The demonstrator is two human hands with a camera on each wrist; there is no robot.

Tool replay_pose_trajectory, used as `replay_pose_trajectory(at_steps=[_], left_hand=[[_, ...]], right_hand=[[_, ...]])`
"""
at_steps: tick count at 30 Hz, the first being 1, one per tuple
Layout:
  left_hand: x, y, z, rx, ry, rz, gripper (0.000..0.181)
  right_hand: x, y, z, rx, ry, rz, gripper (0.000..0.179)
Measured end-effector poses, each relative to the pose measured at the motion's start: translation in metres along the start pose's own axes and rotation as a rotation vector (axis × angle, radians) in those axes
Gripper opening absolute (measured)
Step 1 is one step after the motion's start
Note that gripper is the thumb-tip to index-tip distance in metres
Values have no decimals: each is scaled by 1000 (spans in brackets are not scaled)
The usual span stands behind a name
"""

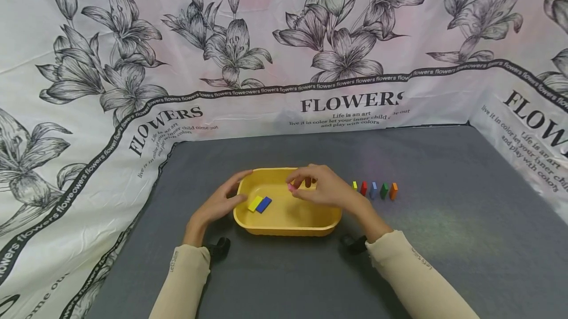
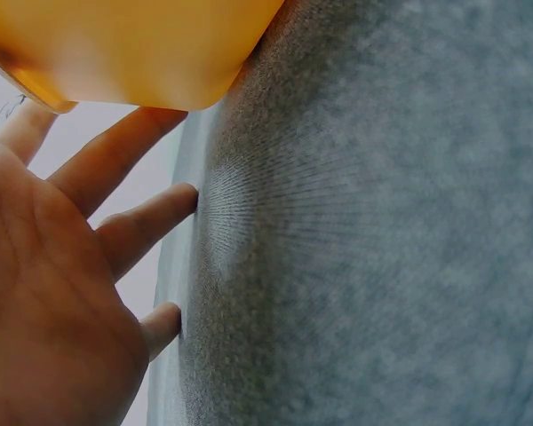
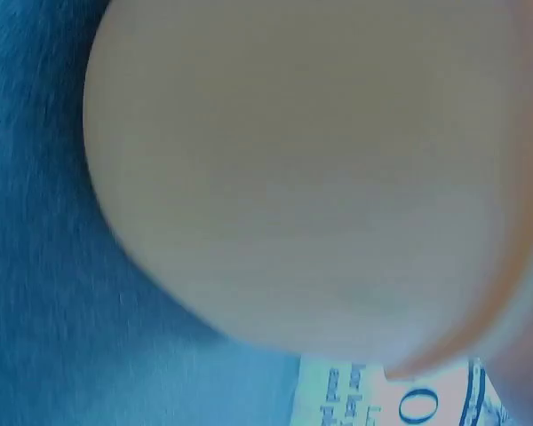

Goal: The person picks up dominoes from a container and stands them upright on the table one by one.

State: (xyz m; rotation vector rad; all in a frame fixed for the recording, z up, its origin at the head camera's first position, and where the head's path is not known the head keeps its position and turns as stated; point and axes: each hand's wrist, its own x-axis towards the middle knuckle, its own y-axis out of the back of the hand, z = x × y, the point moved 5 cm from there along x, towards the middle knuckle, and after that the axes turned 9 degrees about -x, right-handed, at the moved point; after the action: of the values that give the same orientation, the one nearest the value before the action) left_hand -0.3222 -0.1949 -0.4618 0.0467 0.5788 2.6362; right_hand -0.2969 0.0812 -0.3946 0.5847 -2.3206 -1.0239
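A yellow plastic tub [image 1: 288,230] stands on the grey table, with a yellow block [image 1: 255,203] and a blue block [image 1: 264,204] lying flat side by side at its left. My left hand [image 1: 221,202] rests on the tub's left end, thumb over the rim. In the left wrist view its fingers [image 2: 147,226] are spread and fairly straight beside the tub wall [image 2: 133,53]. Over the right part of the tub, my right hand [image 1: 326,186] pinches a small pink block [image 1: 291,187] between thumb and fingertips, which hide much of it. The tub fills most of the right wrist view.
Right of the tub, a row of thin blocks stands upright: yellow [image 1: 354,186], red [image 1: 364,188], blue [image 1: 372,190], green [image 1: 384,191] and orange [image 1: 393,191]. A flower-printed cloth [image 1: 266,107] hangs behind and at both sides of the table [image 1: 443,240].
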Motion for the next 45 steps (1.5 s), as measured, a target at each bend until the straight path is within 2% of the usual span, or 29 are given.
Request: replay_pose_trajectory(at_steps=[4,11,16,33,40,45], left_hand=[[0,0,-1,1,-4,-2,65],[-1,0,0,-3,6,1,65],[-1,1,0,-3,11,4,65],[-2,1,0,-1,24,8,65],[-1,0,0,0,23,6,65],[-1,-1,0,-4,24,5,65]], right_hand=[[-11,18,8,25,-25,63,26],[-29,50,23,43,-150,114,27],[-43,66,34,49,-225,147,27],[-92,104,59,0,-319,289,30],[-110,119,70,-69,-335,333,31],[-123,126,79,-68,-346,360,31]])
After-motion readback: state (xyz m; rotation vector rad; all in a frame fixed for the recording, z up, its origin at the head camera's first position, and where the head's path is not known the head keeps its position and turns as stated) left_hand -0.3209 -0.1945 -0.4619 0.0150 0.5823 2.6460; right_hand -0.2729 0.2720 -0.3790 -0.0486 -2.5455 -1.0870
